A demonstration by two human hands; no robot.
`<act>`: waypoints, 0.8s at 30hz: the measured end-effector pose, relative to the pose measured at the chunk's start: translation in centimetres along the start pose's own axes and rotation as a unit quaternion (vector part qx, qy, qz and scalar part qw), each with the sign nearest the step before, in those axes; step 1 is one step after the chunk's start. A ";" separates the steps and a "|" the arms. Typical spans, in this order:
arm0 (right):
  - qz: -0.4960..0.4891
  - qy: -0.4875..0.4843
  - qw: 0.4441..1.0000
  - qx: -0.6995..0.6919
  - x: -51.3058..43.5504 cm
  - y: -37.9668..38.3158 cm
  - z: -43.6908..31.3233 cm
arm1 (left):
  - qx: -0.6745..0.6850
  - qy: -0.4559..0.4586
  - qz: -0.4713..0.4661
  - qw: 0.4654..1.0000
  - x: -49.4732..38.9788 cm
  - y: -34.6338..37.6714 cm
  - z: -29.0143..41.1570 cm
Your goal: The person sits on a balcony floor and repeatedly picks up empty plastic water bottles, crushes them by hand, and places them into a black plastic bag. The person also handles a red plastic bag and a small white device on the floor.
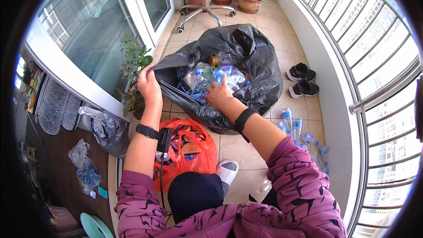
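Note:
A large black plastic bag (pixel 264 72) lies open on the tiled floor, filled with plastic bottles (pixel 199 81), some blue-capped and one with an orange-brown cap. My left hand (pixel 148 84) grips the bag's rim and pulls it out to the left. Over the bottles inside the bag's mouth is my right hand (pixel 219 96), index finger extended; whether it touches a bottle cannot be told. Nearer to me, a red plastic bag (pixel 211 148) holds crushed cans and a small cardboard piece (pixel 191 148). Several clear bottles (pixel 297 129) lie on the floor at the right.
Black shoes (pixel 302 79) stand by the right wall, below a metal railing (pixel 357 105). A potted plant (pixel 135 59) is beside the glass door at left. Beyond the black bag are a wheeled chair base (pixel 205 6) and terracotta pots (pixel 249 5). A grey bag (pixel 110 134) sits at the door sill.

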State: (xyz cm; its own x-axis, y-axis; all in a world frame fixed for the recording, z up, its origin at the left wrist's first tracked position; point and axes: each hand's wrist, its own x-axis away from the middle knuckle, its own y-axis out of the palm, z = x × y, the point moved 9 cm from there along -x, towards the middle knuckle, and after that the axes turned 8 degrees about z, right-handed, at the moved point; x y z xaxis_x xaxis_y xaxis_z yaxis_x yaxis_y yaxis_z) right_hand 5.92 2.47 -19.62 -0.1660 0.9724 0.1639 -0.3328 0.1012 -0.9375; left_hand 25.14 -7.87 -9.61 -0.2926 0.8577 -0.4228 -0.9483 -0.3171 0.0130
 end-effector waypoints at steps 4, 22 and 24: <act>0.063 -0.018 0.998 -0.006 -0.2 1.4 2.7 | 0.052 -0.131 0.022 0.990 -1.4 0.6 -2.1; -0.085 0.168 0.944 -0.271 31.8 -0.7 14.0 | -0.221 0.139 -0.712 0.652 24.3 11.0 11.7; -0.083 0.241 0.921 -0.294 39.1 1.0 16.8 | -0.234 0.122 -0.752 0.603 28.3 11.5 11.8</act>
State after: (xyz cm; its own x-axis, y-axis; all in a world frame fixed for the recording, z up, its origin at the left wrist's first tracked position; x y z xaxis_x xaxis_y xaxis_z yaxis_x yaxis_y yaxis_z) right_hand -16.49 37.06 -9.01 0.3211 0.8990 0.2979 0.2678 0.2155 -0.9391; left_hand 4.53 17.52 -10.69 0.9377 0.2497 0.2414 0.0375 0.6181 -0.7852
